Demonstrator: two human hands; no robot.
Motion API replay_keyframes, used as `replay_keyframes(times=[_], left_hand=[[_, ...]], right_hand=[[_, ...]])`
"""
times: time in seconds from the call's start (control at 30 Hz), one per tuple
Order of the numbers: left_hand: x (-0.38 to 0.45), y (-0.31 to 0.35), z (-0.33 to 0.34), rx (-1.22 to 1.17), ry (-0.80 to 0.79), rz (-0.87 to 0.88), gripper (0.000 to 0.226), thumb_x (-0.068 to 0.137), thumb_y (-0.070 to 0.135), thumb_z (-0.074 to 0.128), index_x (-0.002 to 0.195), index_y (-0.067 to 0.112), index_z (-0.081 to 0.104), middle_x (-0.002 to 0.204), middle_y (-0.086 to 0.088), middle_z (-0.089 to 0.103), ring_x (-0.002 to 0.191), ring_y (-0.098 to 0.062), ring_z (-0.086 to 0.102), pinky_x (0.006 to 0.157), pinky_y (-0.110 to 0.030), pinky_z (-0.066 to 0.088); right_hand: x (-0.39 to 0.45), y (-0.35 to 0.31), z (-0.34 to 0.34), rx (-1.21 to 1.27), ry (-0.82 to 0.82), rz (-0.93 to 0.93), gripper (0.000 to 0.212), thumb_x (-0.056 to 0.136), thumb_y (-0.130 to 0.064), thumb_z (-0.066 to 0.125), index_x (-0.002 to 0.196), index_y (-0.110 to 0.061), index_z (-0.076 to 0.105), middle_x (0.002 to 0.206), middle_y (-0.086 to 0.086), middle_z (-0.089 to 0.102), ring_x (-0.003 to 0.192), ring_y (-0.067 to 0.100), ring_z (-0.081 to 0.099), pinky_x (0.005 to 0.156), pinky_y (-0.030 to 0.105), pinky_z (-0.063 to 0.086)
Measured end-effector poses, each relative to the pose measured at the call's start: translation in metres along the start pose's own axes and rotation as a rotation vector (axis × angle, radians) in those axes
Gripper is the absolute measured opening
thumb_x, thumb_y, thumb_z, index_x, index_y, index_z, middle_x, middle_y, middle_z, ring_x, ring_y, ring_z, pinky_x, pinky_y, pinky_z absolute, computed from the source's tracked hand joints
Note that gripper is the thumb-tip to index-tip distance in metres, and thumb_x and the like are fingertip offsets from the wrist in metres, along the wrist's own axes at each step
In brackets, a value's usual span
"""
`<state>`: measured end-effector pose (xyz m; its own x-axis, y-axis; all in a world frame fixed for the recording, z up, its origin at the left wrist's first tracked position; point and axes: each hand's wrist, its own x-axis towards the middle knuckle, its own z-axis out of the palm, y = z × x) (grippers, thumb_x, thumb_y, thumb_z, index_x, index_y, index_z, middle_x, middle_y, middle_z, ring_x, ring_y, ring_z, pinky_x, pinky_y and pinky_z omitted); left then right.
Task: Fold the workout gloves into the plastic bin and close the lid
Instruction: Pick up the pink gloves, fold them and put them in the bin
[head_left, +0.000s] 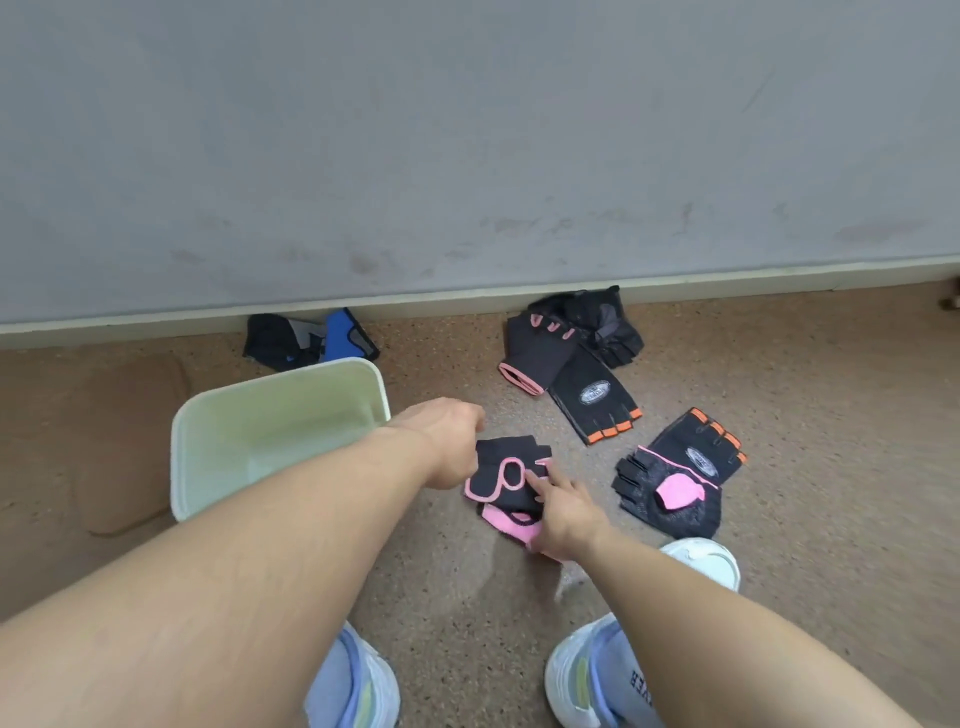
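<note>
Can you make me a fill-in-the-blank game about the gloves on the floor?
1. Both hands touch the black glove with ____ trim.
2. The plastic bin sits to the ____ of that glove.
3. The glove by the wall behind the bin is black and ____.
4. The two logo gloves have ____ fingertip edges.

Missing words: pink; left; blue; orange
</note>
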<state>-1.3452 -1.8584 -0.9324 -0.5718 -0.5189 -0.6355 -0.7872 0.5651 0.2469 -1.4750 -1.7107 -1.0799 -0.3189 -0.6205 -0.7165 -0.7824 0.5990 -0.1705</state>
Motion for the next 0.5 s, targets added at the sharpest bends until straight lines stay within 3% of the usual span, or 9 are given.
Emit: replay_keyframes(times=[0.1,0.17,0.33,0.4,0.5], left_hand=[[0.008,0.011,0.004,0.033,-0.006,0.038,0.042,0.095,0.022,0.055,0.137,0.024,0.055,0.137,-0.008,0.061,0.126,-0.030,0.056,0.100,-0.036,0.046],[0.014,0.015,0.004,0.057,-0.006,0.046,0.040,0.095,0.023,0.056,0.135,0.024,0.056,0.137,-0.008,0.060,0.125,-0.030,0.057,0.097,-0.035,0.045],[0.028,0.021,0.005,0.128,-0.028,0.058,0.043,0.094,0.029,0.059,0.137,0.027,0.054,0.138,-0.007,0.060,0.124,-0.029,0.058,0.093,-0.034,0.046],[0.030,0.024,0.008,0.172,-0.065,0.070,0.041,0.093,0.031,0.060,0.134,0.027,0.056,0.134,-0.005,0.063,0.120,-0.029,0.060,0.094,-0.034,0.050],[0.032,0.031,0.012,0.212,-0.100,0.092,0.035,0.092,0.030,0.058,0.127,0.025,0.060,0.127,-0.004,0.066,0.115,-0.030,0.062,0.094,-0.038,0.053]], right_hand=[[0.002,0.007,0.033,0.033,0.176,-0.024,0.074,0.087,-0.014,0.059,0.153,-0.037,0.032,0.159,-0.002,0.026,0.137,0.028,0.037,0.105,0.045,0.047],[0.002,-0.004,0.038,0.204,0.253,0.002,0.059,0.087,-0.017,0.059,0.142,-0.036,0.047,0.141,0.001,0.045,0.128,0.028,0.049,0.102,0.040,0.048],[0.009,-0.015,0.020,0.575,0.140,0.043,0.036,0.083,-0.022,0.055,0.114,-0.030,0.073,0.121,-0.002,0.073,0.115,0.025,0.066,0.097,0.030,0.051],[0.008,-0.007,0.008,0.647,0.193,0.035,0.034,0.087,-0.028,0.052,0.113,-0.030,0.074,0.118,-0.005,0.076,0.115,0.022,0.067,0.100,0.031,0.051],[0.013,0.023,-0.012,0.469,0.526,0.166,0.044,0.090,-0.025,0.053,0.133,-0.033,0.060,0.134,-0.004,0.063,0.128,0.022,0.053,0.104,0.036,0.043]])
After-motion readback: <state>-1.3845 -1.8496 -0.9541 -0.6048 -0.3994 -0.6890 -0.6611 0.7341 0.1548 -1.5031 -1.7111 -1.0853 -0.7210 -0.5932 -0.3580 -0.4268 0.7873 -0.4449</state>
